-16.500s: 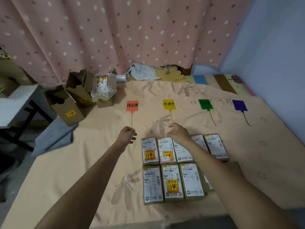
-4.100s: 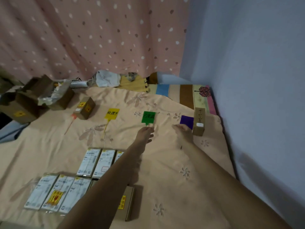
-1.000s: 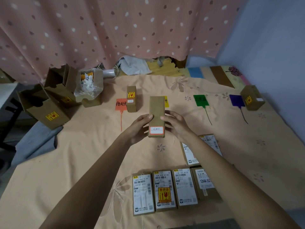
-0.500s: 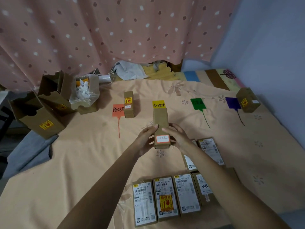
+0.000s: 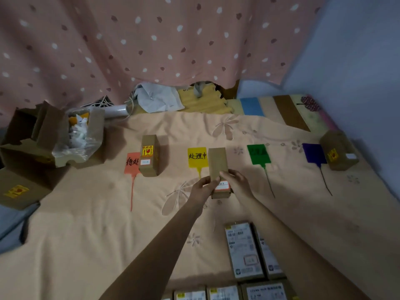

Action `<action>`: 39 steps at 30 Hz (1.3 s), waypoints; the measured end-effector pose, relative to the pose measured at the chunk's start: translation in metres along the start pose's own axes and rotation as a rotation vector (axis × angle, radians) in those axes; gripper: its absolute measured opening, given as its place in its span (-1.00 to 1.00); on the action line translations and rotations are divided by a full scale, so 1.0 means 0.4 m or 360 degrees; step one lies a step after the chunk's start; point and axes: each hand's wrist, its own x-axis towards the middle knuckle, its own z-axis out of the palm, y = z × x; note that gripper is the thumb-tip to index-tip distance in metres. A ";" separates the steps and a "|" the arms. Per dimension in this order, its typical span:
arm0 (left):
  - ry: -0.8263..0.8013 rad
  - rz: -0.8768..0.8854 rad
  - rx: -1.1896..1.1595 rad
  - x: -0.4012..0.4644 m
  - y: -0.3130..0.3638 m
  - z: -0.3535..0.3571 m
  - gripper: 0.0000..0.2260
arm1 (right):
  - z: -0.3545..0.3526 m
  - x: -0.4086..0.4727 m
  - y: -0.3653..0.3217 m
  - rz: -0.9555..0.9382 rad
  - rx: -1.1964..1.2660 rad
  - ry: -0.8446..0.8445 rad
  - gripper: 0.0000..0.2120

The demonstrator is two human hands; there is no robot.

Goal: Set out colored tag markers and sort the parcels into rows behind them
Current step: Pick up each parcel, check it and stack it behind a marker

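I hold the long brown cardboard parcel by its near end, left hand and right hand fingers curled round it, beside the yellow tag marker mid-bed to start its row.

Tags before me: orange tag, yellow tag, green tag, purple tag. Parcel I hold plain brown. Curtain pink, white-and-dark spotted.
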 end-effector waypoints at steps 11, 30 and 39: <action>0.0205 -0.0046 0.0032 0.293 0.058 0.047 -0.83 | 0.034 0.315 -0.050 0.0026 -0.0196 0.0040 -0.81; 0.0350 0.0050 0.0269 0.271 0.108 0.024 -0.83 | 0.009 0.292 -0.073 0.0069 -0.0228 0.0062 -0.52; 0.0333 0.0132 0.0142 0.068 0.152 0.027 -0.87 | -0.049 0.080 -0.122 -0.0097 -0.0286 0.0046 -0.47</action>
